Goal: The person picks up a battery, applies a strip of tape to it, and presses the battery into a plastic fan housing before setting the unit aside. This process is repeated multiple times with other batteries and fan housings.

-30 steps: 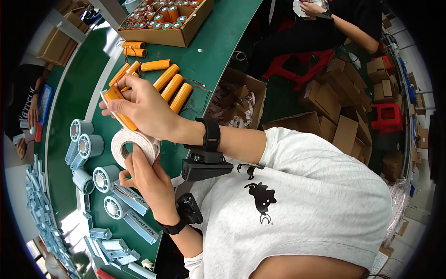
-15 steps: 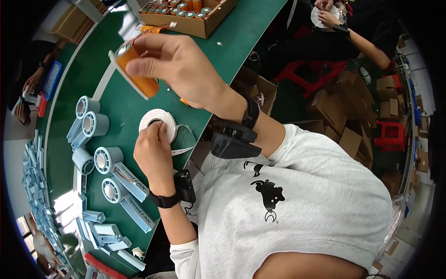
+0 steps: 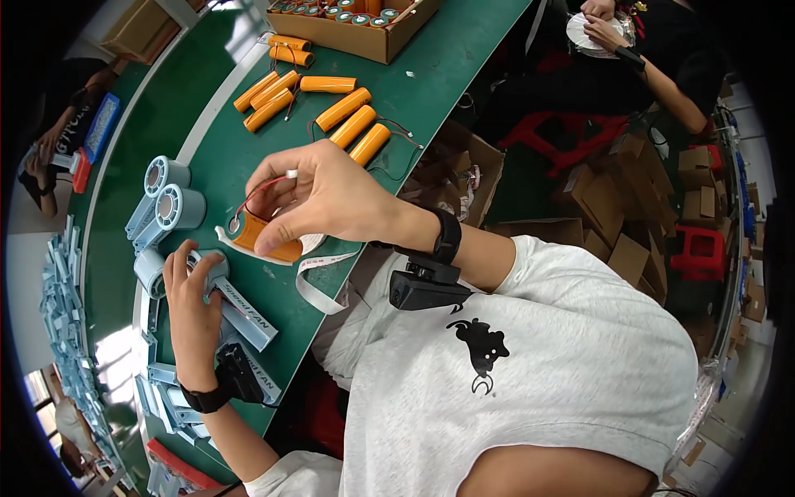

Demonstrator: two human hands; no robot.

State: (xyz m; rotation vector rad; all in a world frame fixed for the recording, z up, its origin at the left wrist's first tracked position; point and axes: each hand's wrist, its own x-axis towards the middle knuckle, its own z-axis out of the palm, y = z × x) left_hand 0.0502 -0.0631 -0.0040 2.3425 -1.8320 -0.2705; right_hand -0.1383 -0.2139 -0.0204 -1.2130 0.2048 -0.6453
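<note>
Orange battery [image 3: 286,251] is sitting pinched between thumb and fingers of the right hand [image 3: 335,189]; its wire [image 3: 249,197], looping beside them, could be snagging if brushed. The left hand [image 3: 193,311] is resting, fingers spread, over a light-blue fan [image 3: 237,305]; loose contact could be letting it slip.

I take this for an assembly workshop, with the same parts in quantity everywhere. Beyond the right hand [image 3: 331,195], wired orange cells [image 3: 346,108] lie grouped on a green surface [image 3: 447,50], and past them stands a cardboard tray [image 3: 406,40] packed with more. Around the left hand [image 3: 195,302] I see matching pale blue fans [image 3: 180,207]; farther left, a heap of blue parts [image 3: 66,331]. Well right of the right hand, cardboard boxes [image 3: 604,199] pile up, and another person's hands [image 3: 607,33] are at work.
</note>
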